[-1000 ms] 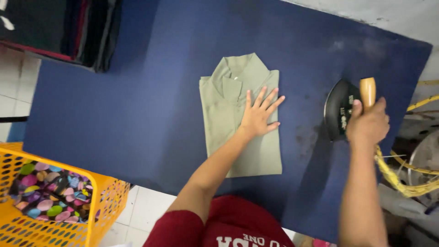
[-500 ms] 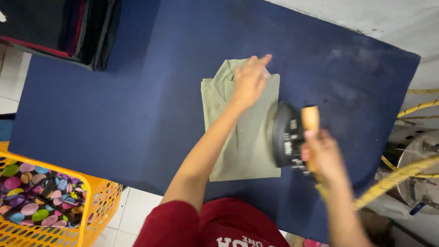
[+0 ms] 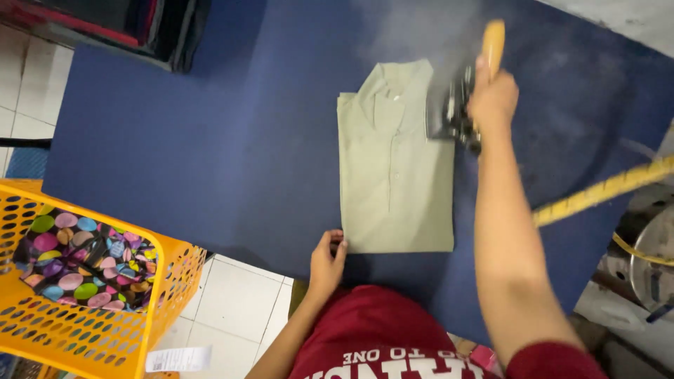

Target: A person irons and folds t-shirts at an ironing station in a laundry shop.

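Seen from the head camera, a folded olive-green polo shirt (image 3: 397,161) lies at centre frame on a table (image 3: 210,154) covered in dark blue cloth. The right hand (image 3: 493,98), its grip closed around a steam iron's wooden handle (image 3: 493,43), presses the steam iron (image 3: 449,109) on the shirt's upper right shoulder amid rising steam. The left hand (image 3: 327,263) pinches the shirt's lower left corner at the table's near edge. At lower left, a yellow plastic basket (image 3: 105,330) holds polka-dot fabric (image 3: 77,256). A yellow-wrapped cord (image 3: 604,189) crosses the right side.
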